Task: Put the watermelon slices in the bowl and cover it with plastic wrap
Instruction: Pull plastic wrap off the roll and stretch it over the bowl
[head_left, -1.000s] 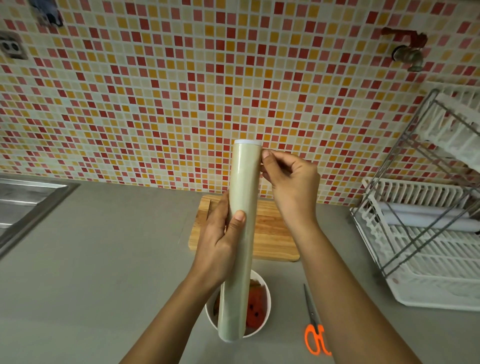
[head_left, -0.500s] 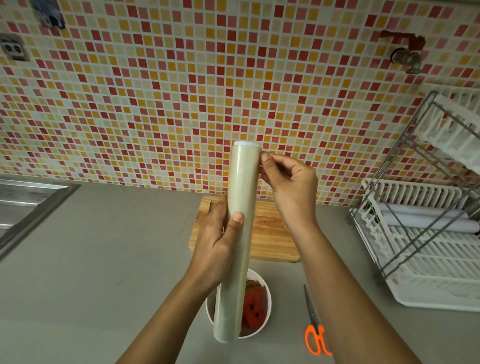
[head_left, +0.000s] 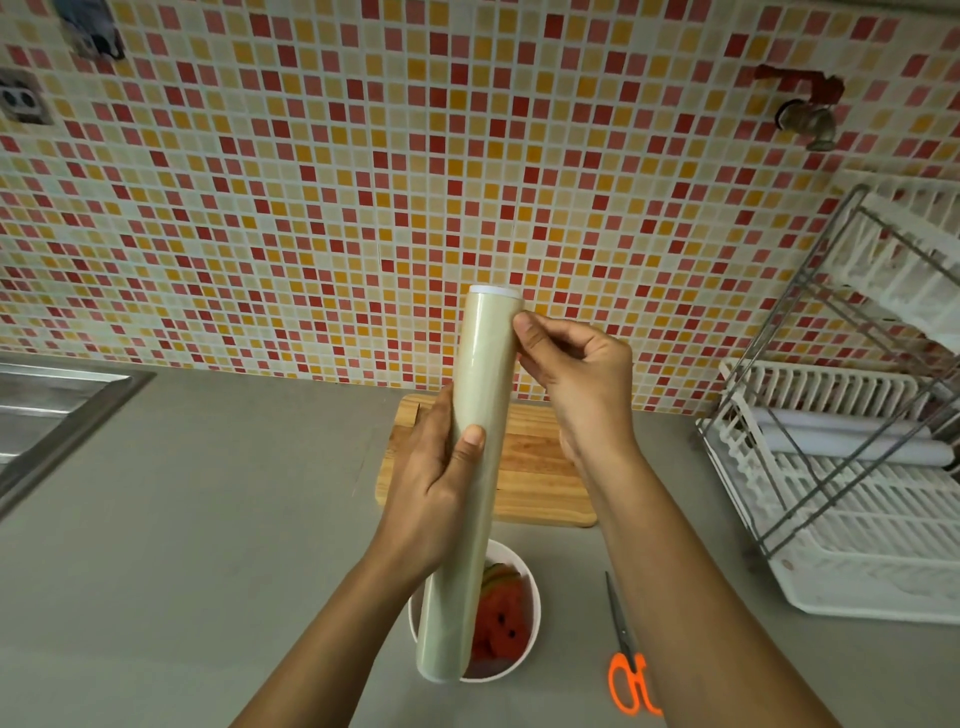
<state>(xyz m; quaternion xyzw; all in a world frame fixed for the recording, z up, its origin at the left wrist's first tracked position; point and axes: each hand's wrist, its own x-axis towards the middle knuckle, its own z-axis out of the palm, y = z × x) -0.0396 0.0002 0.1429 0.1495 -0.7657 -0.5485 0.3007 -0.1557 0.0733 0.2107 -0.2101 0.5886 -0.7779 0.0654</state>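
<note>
Slightly leftward is where the lower end of the roll (head_left: 485, 364) has swung since a second ago, baring more of the watermelon (head_left: 501, 618) below, and the right thumb has slid a touch down from the cap. The left hand (head_left: 431, 483) has its grip wrapped round the middle of the roll, thumb flat on the front, holding it near upright and tilted. That looks meant to steady the tube while turning its face toward the eyes. The right hand (head_left: 582, 374) has its fingers curled and its thumb tip pinching at the roll's skin just under the top, most likely hunting for the loose end of the film. Whether any film has lifted is too fine to tell. The red slices lie already in the white bowl (head_left: 536, 618), which stands on the worktop (head_left: 234, 493) directly beneath the roll's foot, so a pulled sheet would fall straight over it. Behind the bowl lies the bare board (head_left: 540, 478). The scissors (head_left: 619, 618) wait just right of the bowl, within reach for cutting, I judge. Covering has not yet begun.
</note>
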